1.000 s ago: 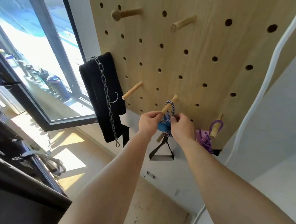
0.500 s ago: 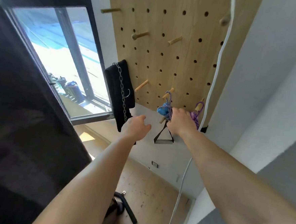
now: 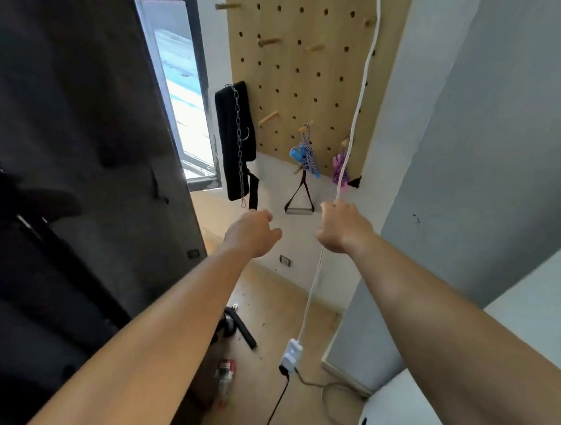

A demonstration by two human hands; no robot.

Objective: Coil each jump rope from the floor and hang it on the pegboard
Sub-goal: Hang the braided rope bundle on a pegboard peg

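Back from the pegboard (image 3: 297,90) have come the left grip (image 3: 251,233) and the right grip (image 3: 344,226) since half a second ago. The view has pulled away with them, so more floor (image 3: 273,298) shows. The left grip hangs released, fingers loosely curled round nothing, well apart from the board. The right grip shows only its back, fingers folded out of sight. A white cable (image 3: 364,85) drops past the board's right edge and passes behind this grip, so I cannot tell whether it is clenched or released.

The blue-and-white jump rope (image 3: 306,154) hangs coiled from a peg (image 3: 303,129), reaching down to the board's lower edge. A purple rope (image 3: 338,165) hangs on the next peg to the right. At the board's left edge hangs a black belt (image 3: 226,135) with a chain (image 3: 238,149).

Open room runs between the dark panel (image 3: 79,132) at left and the grey wall (image 3: 475,159) at right. On the floor there lie a black bar (image 3: 242,331), a can (image 3: 224,374) and a power strip (image 3: 292,351).
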